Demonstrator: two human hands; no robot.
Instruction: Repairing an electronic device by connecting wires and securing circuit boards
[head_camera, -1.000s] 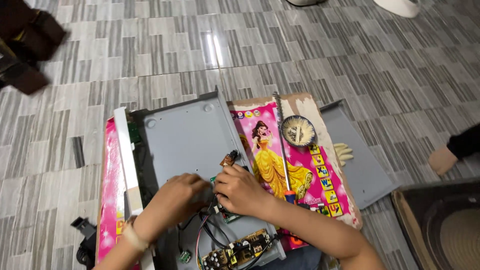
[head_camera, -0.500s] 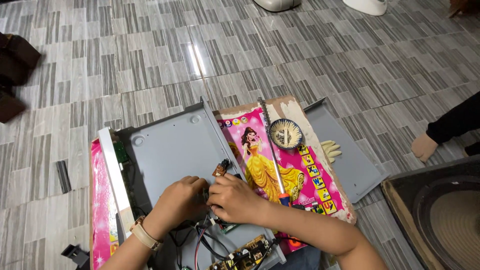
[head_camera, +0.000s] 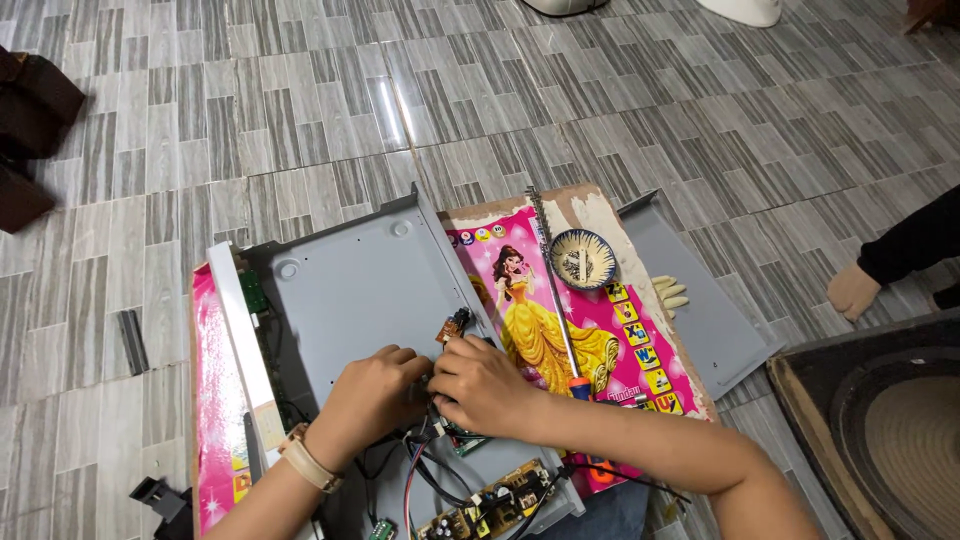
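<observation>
Both hands hold their earlier place, view only drifts | left hand (head_camera: 365, 395) and right hand (head_camera: 480, 385) meet, fingers curled narrow on a small part inside grey chassis (head_camera: 370, 290), 6 o'clock end | risk: tugged wires (head_camera: 415, 480) could tear from circuit board (head_camera: 490, 505); screwdriver (head_camera: 560, 300) at 3 o'clock may get knocked.

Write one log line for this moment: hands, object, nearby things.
left hand on small circuit part | right hand beside it, touching | open grey metal device case | long screwdriver on pink poster
</observation>
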